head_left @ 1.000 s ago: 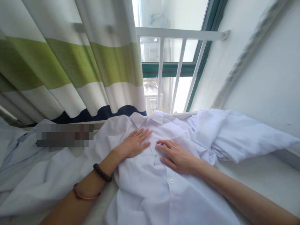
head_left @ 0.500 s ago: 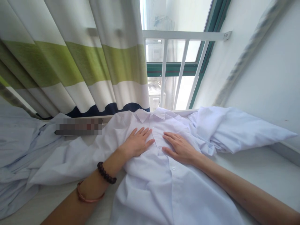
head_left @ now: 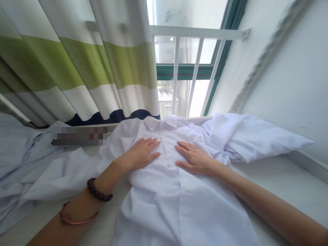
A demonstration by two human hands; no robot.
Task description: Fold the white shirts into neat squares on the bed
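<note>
On table below window: white shirt (head_left: 164, 205) lying front-up, collar toward window bars (head_left: 194, 71). Left hand (head_left: 139, 155) and right hand (head_left: 196, 158) flat on chest, fingers spread, grip on nothing, one each side of button placket. Since a second ago hands slid slightly apart, cloth between looks smoother. Right sleeve (head_left: 256, 136) bunched beside wall. Pale blue garment (head_left: 15, 160) heaped at left. Striped curtain (head_left: 77, 68) hangs behind, touching nothing of shirt.
</note>
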